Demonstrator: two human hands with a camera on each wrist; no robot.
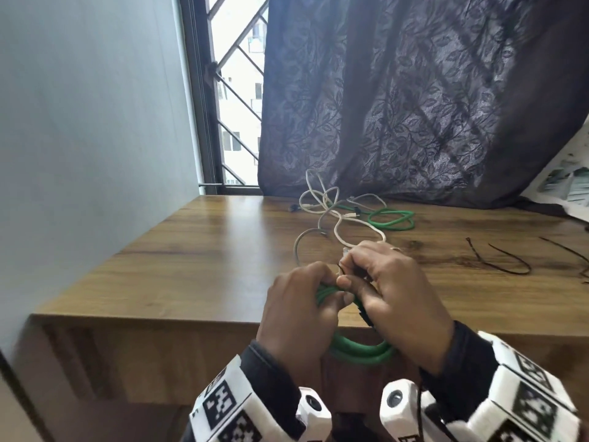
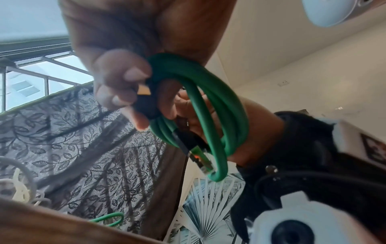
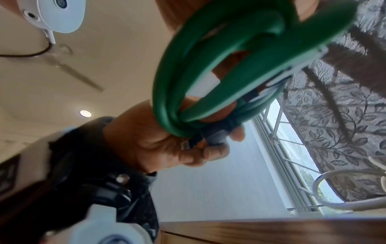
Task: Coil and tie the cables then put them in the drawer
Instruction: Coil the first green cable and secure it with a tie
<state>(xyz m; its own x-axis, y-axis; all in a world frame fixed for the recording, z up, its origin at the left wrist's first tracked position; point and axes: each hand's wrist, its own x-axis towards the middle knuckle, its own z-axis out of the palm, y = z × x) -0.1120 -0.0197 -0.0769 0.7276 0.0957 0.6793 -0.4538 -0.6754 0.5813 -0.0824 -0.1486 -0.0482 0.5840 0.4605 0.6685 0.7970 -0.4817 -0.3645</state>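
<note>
while both hands' fingers [image 1: 345, 281] clamp the green coil [image 1: 360, 349], loose cables [image 1: 338, 212] and ties [image 1: 500, 260] lie beyond.

I am wearing black sleeves [image 1: 271, 378], and white wrist bands [image 1: 522, 397] bearing black square-patterned markers and small round-lensed cameras [image 1: 396, 400].

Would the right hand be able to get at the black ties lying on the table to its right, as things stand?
Probably not yet: the right hand and left hand both grip the green cable coil. The black ties lie in the open on the table; nothing blocks them.
</note>
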